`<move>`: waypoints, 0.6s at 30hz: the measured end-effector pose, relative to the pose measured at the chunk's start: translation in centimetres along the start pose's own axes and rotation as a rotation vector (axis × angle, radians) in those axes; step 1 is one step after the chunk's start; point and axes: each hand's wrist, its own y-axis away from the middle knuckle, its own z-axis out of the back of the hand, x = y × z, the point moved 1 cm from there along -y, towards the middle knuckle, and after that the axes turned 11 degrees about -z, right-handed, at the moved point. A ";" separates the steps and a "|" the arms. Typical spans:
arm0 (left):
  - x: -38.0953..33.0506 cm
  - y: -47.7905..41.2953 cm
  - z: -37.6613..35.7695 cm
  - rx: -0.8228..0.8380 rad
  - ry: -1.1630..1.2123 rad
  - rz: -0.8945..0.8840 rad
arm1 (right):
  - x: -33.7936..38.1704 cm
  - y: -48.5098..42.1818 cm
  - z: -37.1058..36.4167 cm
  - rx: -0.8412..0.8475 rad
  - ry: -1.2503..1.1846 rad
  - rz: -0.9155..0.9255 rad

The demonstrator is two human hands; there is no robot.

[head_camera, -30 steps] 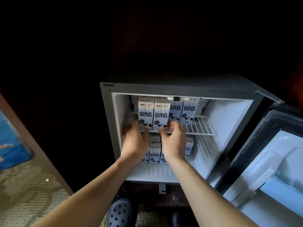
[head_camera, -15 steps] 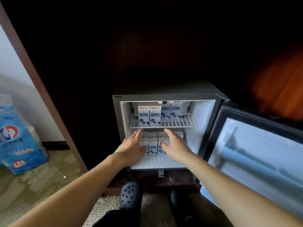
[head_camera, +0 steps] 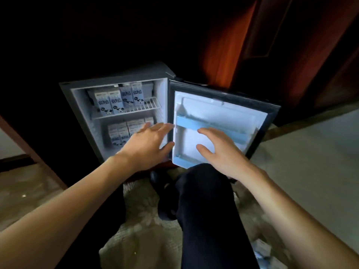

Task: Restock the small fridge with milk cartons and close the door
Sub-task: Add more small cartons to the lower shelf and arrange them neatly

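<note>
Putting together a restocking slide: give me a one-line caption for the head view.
Open left hand and right hand reach toward the small fridge, milk cartons on both levels, door open.

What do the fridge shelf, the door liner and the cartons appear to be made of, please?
Shelf: likely white-coated metal wire; thin parallel rods show. Door liner: smooth white moulded plastic, going by its rounded ridges and soft sheen. Cartons: probably printed paperboard, matte; flat faces, crisp folded edges.
</note>
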 end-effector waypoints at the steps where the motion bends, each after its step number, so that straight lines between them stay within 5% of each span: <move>1: -1.9 -0.2 0.0 -0.012 -0.003 -0.067 | -1.2 1.3 0.7 -0.030 -0.015 -0.023; 7: -11.0 -2.6 -4.1 0.040 -0.008 -0.417 | -6.9 8.0 3.8 -0.075 -0.040 -0.120; 18: -21.3 -5.5 -15.5 0.408 -0.007 -0.428 | -18.7 18.2 1.7 -0.065 -0.001 -0.415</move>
